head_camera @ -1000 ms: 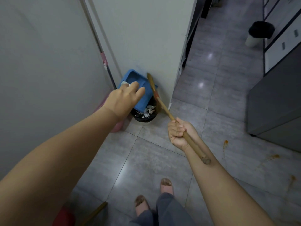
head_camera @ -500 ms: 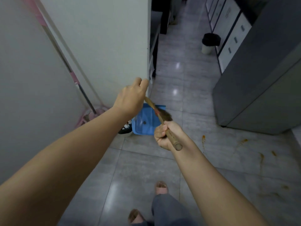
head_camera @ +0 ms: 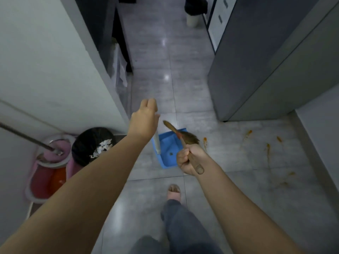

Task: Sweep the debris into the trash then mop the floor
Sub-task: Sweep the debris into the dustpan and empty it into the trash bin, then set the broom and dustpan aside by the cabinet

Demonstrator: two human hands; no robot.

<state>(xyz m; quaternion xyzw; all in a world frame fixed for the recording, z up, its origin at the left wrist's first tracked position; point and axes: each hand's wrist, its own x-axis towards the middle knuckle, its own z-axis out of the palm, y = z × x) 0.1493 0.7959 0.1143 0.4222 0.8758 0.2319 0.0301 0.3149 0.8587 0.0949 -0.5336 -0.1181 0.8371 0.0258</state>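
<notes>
Gripping: right hand fisted round the broom handle; left hand curled on the dustpan handle.
Bin: trash bin by the wall holds white debris.
Surface: glossy grey floor tiles; orange stains at right.

Light: dim, cool, diffuse.
Glare: two white reflections on the glossy grey tiled floor.
Shadows: soft, faint.
Focus: soft throughout, fine detail smeared.
Edges: wide-angle bending along the white wall.

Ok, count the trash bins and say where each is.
2. The near bin stands left by the wall, beside the pink mop bucket, white scraps inside. The far bin stands down the corridor by the cabinet. Others could be hidden.
</notes>
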